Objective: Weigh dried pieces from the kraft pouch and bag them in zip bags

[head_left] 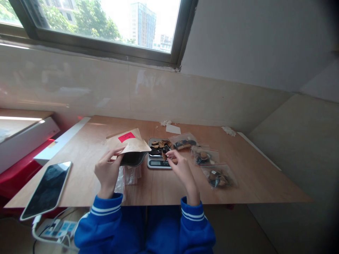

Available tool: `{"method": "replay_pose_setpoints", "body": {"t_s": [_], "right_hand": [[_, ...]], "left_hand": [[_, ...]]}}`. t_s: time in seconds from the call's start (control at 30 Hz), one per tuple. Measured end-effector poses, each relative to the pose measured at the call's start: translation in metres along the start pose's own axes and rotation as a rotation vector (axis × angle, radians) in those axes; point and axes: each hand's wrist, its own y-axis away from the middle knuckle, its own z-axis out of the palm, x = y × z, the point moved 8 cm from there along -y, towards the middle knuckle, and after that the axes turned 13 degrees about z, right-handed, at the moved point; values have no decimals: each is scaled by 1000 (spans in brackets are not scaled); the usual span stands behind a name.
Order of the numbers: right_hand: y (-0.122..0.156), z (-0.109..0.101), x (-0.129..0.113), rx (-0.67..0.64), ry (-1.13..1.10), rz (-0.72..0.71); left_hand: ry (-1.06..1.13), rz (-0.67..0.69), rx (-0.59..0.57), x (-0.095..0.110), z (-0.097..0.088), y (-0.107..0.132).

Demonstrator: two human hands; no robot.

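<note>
Bright blue jacket, white-striped cuffs, bare hands.

Both arms are covered by the long sleeves of a vivid royal-blue jacket. The left sleeve (87, 236) and the right sleeve (198, 236) look smooth and slightly puffy, with soft folds. Each ends in a ribbed blue cuff ringed by two thin white stripes, the left cuff (106, 208) matching the right cuff (192, 212). Past the cuffs the left grip (107, 171) and right grip (181, 169) are uncovered. More of the same blue cloth shows between the sleeves.
</note>
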Motion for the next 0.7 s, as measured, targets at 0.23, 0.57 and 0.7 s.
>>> {"method": "replay_pose_setpoints", "body": {"t_s": [0.23, 0.57, 0.7], "right_hand": [[-39, 7, 34, -26, 507, -115], [-44, -9, 46, 119, 350, -255], [-32, -23, 85, 277, 188, -182]], "left_hand": [[-56, 180, 44, 28, -2, -30], [73, 312, 57, 43, 7, -107], [49, 298, 179, 27, 2, -121]]}}
